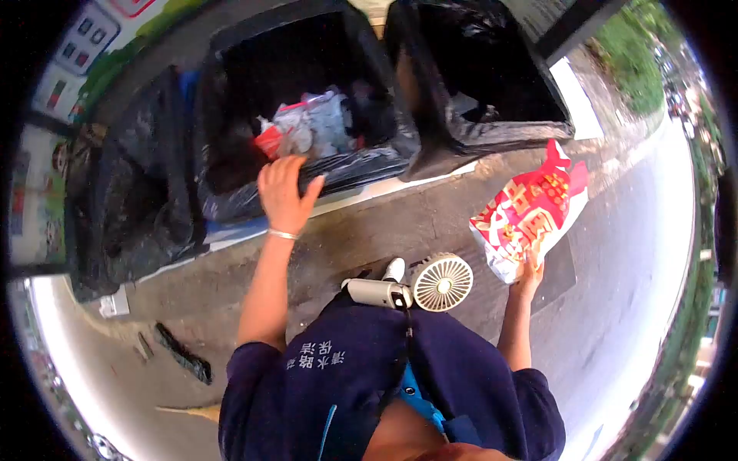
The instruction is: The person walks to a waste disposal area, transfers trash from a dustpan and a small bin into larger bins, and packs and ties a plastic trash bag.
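Observation:
My left hand (284, 196) is at the near rim of the middle trash bin, its fingers bent over the black bin liner (361, 170) and its thumb apart on the near side. Inside that bin lies a heap of litter (311, 127), with clear plastic and red-and-white wrappers. Off to the right, my right hand (529, 270) grips the lower end of a red and white plastic bag (530, 215) with yellow print. The bag is crumpled and held in front of the right-hand bin; its contents are hidden.
Another black-lined bin (492, 127) stands at right, and a sagging black liner (142, 192) covers one at left. A small fan (443, 283) hangs at my chest. On the ground at left lie a black strip (183, 353) and a white scrap (114, 303).

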`<state>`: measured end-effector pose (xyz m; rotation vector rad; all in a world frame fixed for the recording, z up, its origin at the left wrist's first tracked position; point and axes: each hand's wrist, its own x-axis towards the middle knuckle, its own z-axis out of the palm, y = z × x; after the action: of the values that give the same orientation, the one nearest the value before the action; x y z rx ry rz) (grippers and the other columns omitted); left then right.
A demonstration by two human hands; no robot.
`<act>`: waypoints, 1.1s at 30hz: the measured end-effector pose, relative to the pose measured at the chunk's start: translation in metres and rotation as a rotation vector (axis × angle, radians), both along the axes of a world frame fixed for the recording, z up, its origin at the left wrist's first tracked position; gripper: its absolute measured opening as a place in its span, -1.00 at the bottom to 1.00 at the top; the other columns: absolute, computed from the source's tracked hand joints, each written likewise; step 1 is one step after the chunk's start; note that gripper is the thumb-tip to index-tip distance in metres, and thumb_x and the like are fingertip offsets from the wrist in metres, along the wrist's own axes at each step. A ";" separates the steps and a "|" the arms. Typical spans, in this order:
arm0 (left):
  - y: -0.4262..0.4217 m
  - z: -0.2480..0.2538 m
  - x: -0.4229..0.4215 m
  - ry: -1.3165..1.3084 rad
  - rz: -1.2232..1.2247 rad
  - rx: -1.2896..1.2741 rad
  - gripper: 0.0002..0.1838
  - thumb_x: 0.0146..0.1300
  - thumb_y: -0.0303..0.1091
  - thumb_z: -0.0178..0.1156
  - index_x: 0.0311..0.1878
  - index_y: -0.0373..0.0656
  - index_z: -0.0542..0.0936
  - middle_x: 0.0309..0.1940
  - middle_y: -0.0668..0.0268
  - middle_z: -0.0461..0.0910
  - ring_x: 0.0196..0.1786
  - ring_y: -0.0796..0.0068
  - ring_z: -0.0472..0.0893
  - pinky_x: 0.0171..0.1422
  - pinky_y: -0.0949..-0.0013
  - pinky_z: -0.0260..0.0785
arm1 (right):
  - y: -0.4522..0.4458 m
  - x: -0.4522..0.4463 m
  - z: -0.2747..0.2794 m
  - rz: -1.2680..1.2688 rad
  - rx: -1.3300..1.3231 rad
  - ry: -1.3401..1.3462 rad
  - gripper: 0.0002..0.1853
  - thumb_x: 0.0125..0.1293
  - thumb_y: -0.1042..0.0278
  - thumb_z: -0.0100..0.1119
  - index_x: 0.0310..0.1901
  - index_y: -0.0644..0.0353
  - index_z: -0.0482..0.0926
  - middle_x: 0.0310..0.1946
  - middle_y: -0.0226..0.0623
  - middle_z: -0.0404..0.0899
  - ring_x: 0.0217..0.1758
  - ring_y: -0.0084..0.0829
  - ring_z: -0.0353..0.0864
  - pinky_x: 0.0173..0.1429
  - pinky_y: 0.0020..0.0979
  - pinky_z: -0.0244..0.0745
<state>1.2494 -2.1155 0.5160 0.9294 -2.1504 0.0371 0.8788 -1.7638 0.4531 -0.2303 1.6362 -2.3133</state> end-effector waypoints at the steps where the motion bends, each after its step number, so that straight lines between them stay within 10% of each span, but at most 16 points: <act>1: -0.001 -0.001 0.022 0.030 -0.054 0.022 -0.58 0.08 -0.11 0.21 -0.08 -0.19 0.47 -0.07 0.19 0.49 0.05 0.15 0.42 0.21 0.07 0.12 | -0.005 0.022 -0.001 0.081 -0.008 0.009 -0.54 0.22 0.49 0.07 0.16 0.35 0.27 0.03 -0.08 0.46 0.01 -0.24 0.53 0.11 -0.25 0.45; 7: 0.052 -0.018 0.164 0.649 0.005 0.292 -0.72 0.06 -0.42 0.29 -0.15 -0.25 0.50 -0.11 0.19 0.49 -0.01 0.29 0.47 0.11 0.37 0.27 | -0.029 0.151 0.022 0.332 -0.402 -0.300 -0.45 0.31 0.22 -0.02 0.27 0.24 0.17 0.22 -0.11 0.31 0.25 -0.18 0.33 0.31 -0.12 0.24; 12: 0.058 -0.069 0.251 1.428 0.268 0.952 -0.53 0.12 -0.25 0.31 0.03 -0.22 0.37 -0.19 0.31 0.47 -0.07 0.46 0.48 -0.04 0.36 0.40 | -0.097 0.201 0.057 0.502 -0.296 -0.141 -0.48 0.33 0.21 -0.05 0.26 0.24 0.18 0.21 -0.13 0.32 0.23 -0.19 0.35 0.28 -0.12 0.27; 16: 0.083 -0.068 0.255 1.592 0.377 0.964 -0.49 0.12 -0.13 0.29 0.02 -0.22 0.38 -0.16 0.26 0.49 -0.07 0.36 0.52 -0.05 0.21 0.45 | -0.109 0.217 0.094 0.623 -0.305 -0.163 -0.51 0.35 0.25 -0.08 0.26 0.24 0.19 0.21 -0.13 0.32 0.23 -0.17 0.35 0.29 -0.11 0.26; 18: 0.125 -0.078 0.260 1.739 -0.122 1.227 -0.47 0.13 -0.06 0.27 0.04 -0.19 0.39 -0.12 0.23 0.52 -0.10 0.29 0.56 -0.05 0.13 0.47 | -0.071 0.220 0.106 0.740 -0.325 -0.132 -0.50 0.35 0.26 -0.08 0.27 0.24 0.17 0.22 -0.13 0.30 0.24 -0.18 0.34 0.29 -0.11 0.26; 23: 0.224 -0.045 0.209 1.836 -0.197 1.082 -0.53 0.15 -0.11 0.22 0.04 -0.15 0.41 -0.09 0.22 0.54 -0.12 0.28 0.59 -0.15 0.13 0.50 | -0.015 0.209 0.142 0.839 -0.326 -0.193 -0.49 0.26 0.36 0.09 0.20 0.35 0.24 0.13 -0.09 0.40 0.13 -0.22 0.46 0.17 -0.18 0.42; 33: 0.487 -0.166 0.148 1.805 -0.154 1.034 -0.52 0.22 -0.11 0.14 0.12 -0.14 0.31 -0.07 0.26 0.54 -0.12 0.33 0.60 -0.19 0.27 0.50 | 0.042 0.240 0.132 0.883 -0.255 0.781 -0.46 0.08 0.57 0.27 0.12 0.35 0.33 -0.05 -0.17 0.52 -0.03 -0.40 0.54 0.05 -0.42 0.45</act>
<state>1.3976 -1.6281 0.3498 0.6923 -0.3712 -1.4702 1.1188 -1.7215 0.5851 -1.6868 1.0777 -1.7527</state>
